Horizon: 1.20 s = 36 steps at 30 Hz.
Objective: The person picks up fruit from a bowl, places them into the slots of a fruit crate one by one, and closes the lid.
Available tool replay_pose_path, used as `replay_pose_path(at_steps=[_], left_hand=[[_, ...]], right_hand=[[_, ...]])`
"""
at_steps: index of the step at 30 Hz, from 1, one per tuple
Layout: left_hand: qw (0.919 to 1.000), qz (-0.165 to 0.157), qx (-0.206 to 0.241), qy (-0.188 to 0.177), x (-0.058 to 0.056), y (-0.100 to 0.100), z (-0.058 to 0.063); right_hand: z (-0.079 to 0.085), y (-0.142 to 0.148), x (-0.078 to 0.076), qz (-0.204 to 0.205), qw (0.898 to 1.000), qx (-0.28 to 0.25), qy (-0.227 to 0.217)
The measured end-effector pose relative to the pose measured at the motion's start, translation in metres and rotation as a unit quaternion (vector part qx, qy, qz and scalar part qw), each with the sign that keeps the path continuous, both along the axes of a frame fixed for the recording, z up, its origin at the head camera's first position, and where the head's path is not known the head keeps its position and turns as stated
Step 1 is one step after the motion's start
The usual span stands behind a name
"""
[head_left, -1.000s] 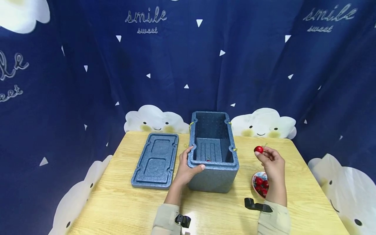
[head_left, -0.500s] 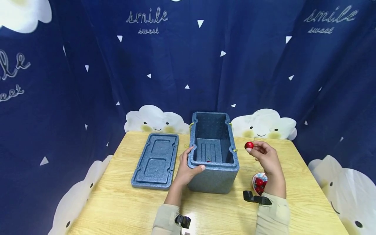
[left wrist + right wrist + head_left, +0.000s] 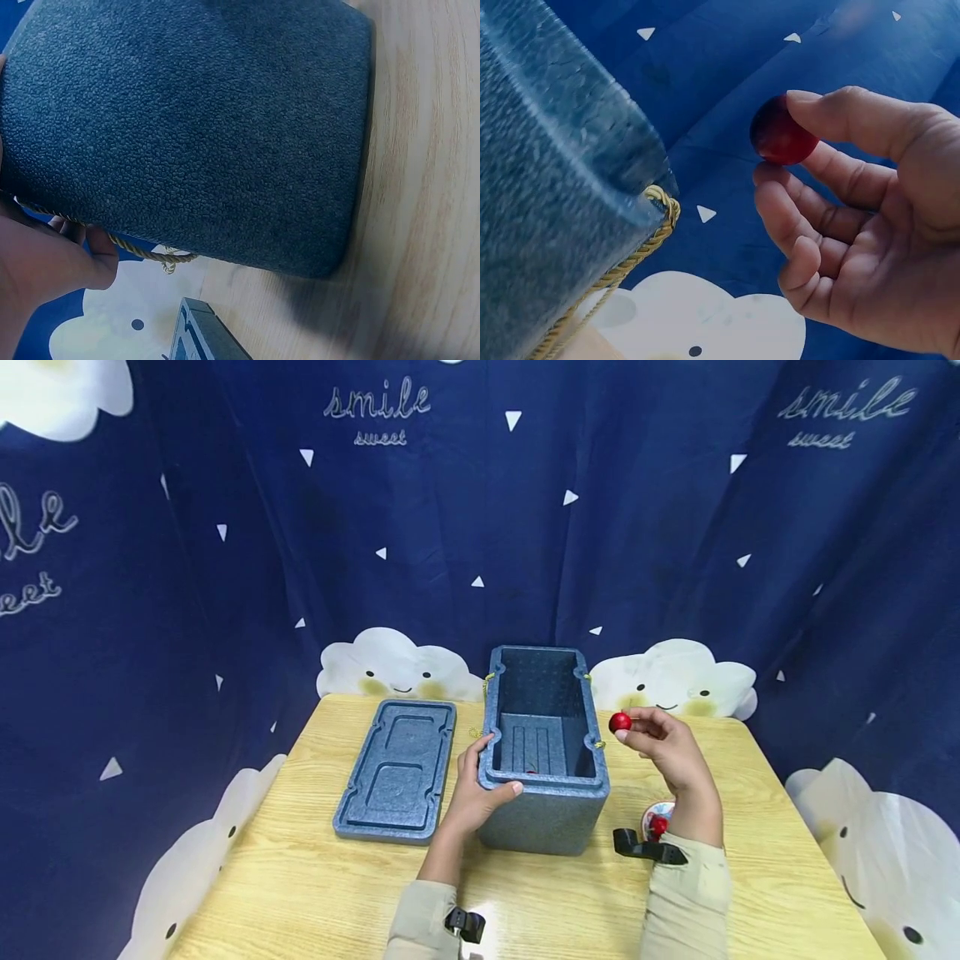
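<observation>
A deep blue-grey foam box (image 3: 543,818) stands without its lid at the middle of the table. My left hand (image 3: 474,789) grips its near left corner, thumb over the front rim and fingers along the left side. In the left wrist view, the fingers are beside a yellow cord (image 3: 142,251) on the box wall. My right hand (image 3: 671,752) pinches a red cherry (image 3: 620,722) between thumb and fingers, to the right of the box and near rim height. Inside the box, part of another red cherry (image 3: 532,772) shows behind the front rim.
The box's lid (image 3: 397,768) lies on the wooden table (image 3: 300,885) to the left. A small patterned bowl (image 3: 648,814) with red cherries (image 3: 658,827) stands at the right, partly hidden under my right wrist. A dark blue curtain (image 3: 420,502) hangs behind the table.
My right hand has carried the cherry leftward and slightly up, from near the bowl toward the box's right rim. The left hand stays on the box corner.
</observation>
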State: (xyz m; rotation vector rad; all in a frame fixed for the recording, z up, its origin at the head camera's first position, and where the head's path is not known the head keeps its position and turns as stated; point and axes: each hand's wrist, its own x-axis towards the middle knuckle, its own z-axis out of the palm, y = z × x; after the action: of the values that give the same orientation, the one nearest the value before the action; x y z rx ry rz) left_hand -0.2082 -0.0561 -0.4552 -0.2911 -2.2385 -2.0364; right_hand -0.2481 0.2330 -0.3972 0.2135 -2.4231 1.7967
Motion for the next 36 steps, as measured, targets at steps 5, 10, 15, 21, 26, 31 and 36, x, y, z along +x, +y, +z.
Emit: replay_pose_path(at_steps=[5, 10, 15, 21, 26, 31, 36], left_hand=[[1.0, -0.002, -0.001, -0.003, 0.0, 0.001, 0.0], [1.0, -0.001, 0.008, 0.0, -0.002, 0.003, 0.001], [1.0, -0.001, 0.007, -0.004, -0.002, 0.004, 0.001], [0.9999, 0.004, 0.004, -0.013, 0.001, 0.001, -0.001], [1.0, 0.006, 0.006, -0.003, 0.0, -0.001, -0.003], [0.9999, 0.011, 0.009, 0.004, -0.01, -0.001, -0.019], [0.9998, 0.007, 0.016, -0.002, 0.001, 0.001, -0.002]], right_hand=[[0.005, -0.001, -0.005, 0.02, 1.0, 0.005, -0.003], [0.009, -0.002, -0.011, 0.054, 0.998, -0.008, -0.006], [0.012, -0.003, -0.017, 0.115, 0.993, -0.005, -0.016], [0.02, -0.007, -0.022, 0.167, 0.985, 0.02, -0.035], [0.029, -0.011, -0.031, 0.204, 0.977, 0.041, -0.039], [0.035, -0.016, -0.044, 0.236, 0.967, 0.074, -0.056], [0.036, -0.019, -0.053, 0.254, 0.959, 0.095, -0.086]])
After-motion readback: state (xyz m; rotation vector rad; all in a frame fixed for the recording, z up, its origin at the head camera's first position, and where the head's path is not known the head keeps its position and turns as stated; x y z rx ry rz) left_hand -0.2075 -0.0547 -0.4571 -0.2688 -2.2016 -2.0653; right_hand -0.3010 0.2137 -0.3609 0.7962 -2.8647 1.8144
